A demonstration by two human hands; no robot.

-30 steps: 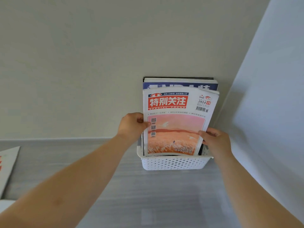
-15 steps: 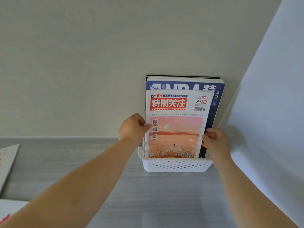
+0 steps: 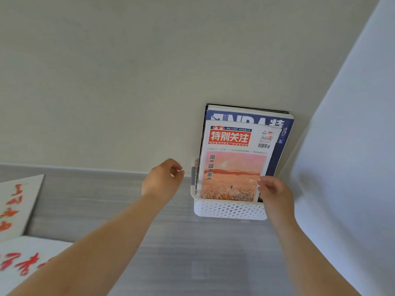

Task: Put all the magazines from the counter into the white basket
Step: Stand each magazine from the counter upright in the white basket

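2 red-lettered white magazines [image 3: 19,206] lie on the grey counter [image 3: 192,253]; the pink-cover magazine [image 3: 233,167] stands in the white perforated basket [image 3: 228,209], my right hand [image 3: 275,193] pinching its edge for balance, left hand [image 3: 162,180] loose, empty.

From where I stand, the person's arms are bare from the wrists to the edge of view: left forearm [image 3: 102,242], right forearm [image 3: 299,253]. The left hand [image 3: 161,181] and right hand [image 3: 275,194] are bare too, the fingers [image 3: 266,186] uncovered.
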